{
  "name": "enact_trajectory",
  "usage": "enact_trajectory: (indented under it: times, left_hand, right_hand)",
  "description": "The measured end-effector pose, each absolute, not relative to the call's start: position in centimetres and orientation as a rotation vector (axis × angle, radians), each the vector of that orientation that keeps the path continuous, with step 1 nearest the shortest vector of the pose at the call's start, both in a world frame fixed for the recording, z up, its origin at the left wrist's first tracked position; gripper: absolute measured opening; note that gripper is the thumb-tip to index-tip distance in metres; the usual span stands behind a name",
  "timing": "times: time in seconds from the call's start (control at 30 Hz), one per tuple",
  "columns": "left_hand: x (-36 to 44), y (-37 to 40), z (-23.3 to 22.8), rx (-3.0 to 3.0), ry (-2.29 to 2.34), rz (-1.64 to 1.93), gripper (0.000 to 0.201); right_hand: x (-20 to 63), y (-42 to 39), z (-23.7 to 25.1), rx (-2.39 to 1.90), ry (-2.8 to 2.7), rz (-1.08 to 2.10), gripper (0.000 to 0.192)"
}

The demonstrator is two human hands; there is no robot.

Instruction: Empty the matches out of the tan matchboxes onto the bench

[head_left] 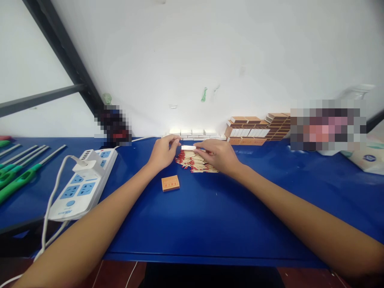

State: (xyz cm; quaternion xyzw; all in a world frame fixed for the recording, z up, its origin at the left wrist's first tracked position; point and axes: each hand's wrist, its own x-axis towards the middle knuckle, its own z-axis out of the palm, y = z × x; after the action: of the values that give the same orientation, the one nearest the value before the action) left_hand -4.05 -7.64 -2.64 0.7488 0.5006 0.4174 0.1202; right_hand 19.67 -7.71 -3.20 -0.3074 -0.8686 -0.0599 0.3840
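Left of the pile of matches (196, 162), at the far edge of the blue table (210, 216), lie several green-handled tools (18, 176) side by side, and nearer the pile sits a white power strip (84, 184) with blue sockets, a white charger block (90, 160) plugged into it and its cable trailing off the front edge. Closer still to the pile, just in front of it and slightly left, a small orange matchbox sleeve (170, 183) lies flat on the table. At the pile's left edge the left hand (163, 152) curls its fingers around one end of a small white matchbox tray (188, 147), pinching it just above the matches. Over the right part of the pile the right hand (217, 155) rests palm down, its fingers bent and touching the tray's other end; how firmly it grips cannot be told. Behind the pile, against the wall, a row of white trays (193, 133) stands. Right of that row and well behind the pile sit stacks of brown matchboxes (258, 130). Farthest right of the pile lies a pale bag (367, 158).
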Motion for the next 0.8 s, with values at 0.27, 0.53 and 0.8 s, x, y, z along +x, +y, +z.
enact_trajectory:
  times: [0.27,0.53,0.8]
  left_hand:
    - [-4.17,-7.45,-2.8,2.215,1.469,1.197,0.022]
    - [-4.22,-7.35,-3.06,2.208,1.484,1.165,0.022]
    - [-3.78,-7.79,-2.68,2.215,1.373,1.226,0.021]
  right_hand:
    - [19.78,-7.93,-3.25,-0.747,-2.23,-0.301,0.03]
    - [19.85,-7.91,-3.23,-0.757,-2.226,-0.37,0.029]
    - [19.65,-7.94,-3.12,-0.868,-2.061,-0.202,0.025]
